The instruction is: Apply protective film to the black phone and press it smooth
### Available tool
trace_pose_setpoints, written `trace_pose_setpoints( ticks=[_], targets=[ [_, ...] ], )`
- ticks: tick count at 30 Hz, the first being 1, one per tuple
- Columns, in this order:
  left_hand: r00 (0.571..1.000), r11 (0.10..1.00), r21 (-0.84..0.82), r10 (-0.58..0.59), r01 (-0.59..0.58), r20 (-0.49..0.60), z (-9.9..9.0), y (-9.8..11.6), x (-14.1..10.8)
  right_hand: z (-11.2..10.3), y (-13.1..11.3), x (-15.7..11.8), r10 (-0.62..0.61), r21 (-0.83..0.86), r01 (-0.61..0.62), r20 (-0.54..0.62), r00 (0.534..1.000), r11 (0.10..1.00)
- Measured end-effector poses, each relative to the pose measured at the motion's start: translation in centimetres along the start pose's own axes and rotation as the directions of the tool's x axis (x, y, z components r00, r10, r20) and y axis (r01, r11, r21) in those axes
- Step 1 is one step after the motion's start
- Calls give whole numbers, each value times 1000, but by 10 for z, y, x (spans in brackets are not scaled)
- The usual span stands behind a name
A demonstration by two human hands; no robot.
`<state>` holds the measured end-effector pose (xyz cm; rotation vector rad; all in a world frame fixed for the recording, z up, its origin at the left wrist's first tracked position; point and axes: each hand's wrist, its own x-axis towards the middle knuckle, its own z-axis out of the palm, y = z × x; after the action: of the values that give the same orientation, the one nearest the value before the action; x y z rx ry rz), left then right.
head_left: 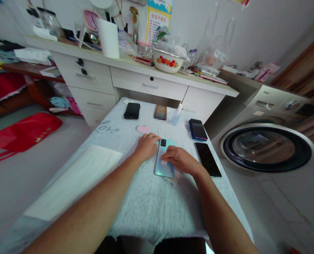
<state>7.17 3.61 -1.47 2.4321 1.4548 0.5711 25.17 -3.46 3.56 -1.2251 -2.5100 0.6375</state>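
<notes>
A light blue, shiny smartphone [168,171] lies back up on the cloth-covered table, its dark camera block at the upper left corner. My left hand [147,146] is closed against the phone's upper left edge, fingertips touching it. Over the phone's middle, my right hand [180,159] has its fingers pressed together on the back cover. Under those fingertips shows a small pale piece [164,162]; whether it is a cloth, paper or sticker I cannot tell. Right of the phone lies a large black-screened phone [208,159].
Farther back are a stack of phones [198,129], a clear spray bottle [176,116], a blurred-out item [160,112] and another black phone [132,110]. A pale folded sheet [74,181] lies at left. A cluttered desk [148,84] stands behind, a washing machine [268,116] at right.
</notes>
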Motion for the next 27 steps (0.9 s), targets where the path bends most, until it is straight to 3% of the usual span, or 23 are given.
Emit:
trace_pose_setpoints(
  ticks=[7,14,19,23,27],
  targets=[
    [1000,1000,-8,12,-12,3,-1,0,0,-1,-3,-3,-22,127,9,99,995,992],
    [1000,1000,-7,12,-13,-1,0,0,0,-5,-9,-5,-9,80,-1,117,993,997],
    [1000,1000,-9,23,-23,-8,0,-1,-1,6,-3,-7,42,26,-40,-49,998,999],
    [1000,1000,-2,19,-19,2,-2,1,-1,17,5,-7,153,-24,-161,-202,967,987],
    [1000,1000,4,12,-12,5,-2,1,-1,21,12,-5,242,-57,-268,-281,929,962]
  ],
)
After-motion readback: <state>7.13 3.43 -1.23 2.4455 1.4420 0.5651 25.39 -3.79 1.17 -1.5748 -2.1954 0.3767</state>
